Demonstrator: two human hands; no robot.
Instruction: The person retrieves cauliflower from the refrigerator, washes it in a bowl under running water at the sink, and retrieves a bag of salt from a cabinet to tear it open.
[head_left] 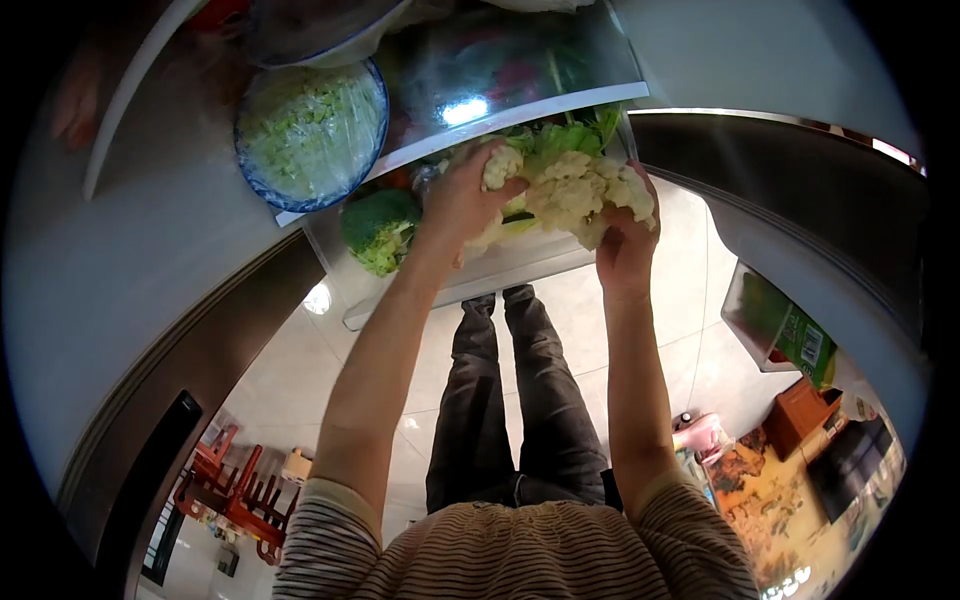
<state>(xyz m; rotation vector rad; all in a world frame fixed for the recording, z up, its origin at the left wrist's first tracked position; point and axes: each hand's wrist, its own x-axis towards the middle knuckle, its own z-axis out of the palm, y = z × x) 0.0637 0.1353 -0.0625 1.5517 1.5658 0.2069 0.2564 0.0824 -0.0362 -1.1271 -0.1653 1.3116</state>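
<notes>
Over the pulled-out fridge drawer (pixel 480 268), a pale cauliflower (pixel 575 190) with green leaves is between my two hands. My left hand (pixel 468 195) is closed around a knobbly piece on its left side; whether that piece is separate from the larger head, I cannot tell. From the right, my right hand (pixel 628 245) grips the cauliflower's edge, its fingers partly hidden behind it. A head of broccoli (pixel 380 230) lies in the drawer, left of my left forearm. Leafy greens (pixel 608 122) show behind the cauliflower.
A glass shelf with a white front edge (pixel 540 104) hangs above the drawer. On it, a blue-rimmed bowl (pixel 375 130) under plastic wrap holds chopped greens. Open fridge doors flank me, the right one with a door bin (pixel 752 318) holding a green carton (pixel 803 338).
</notes>
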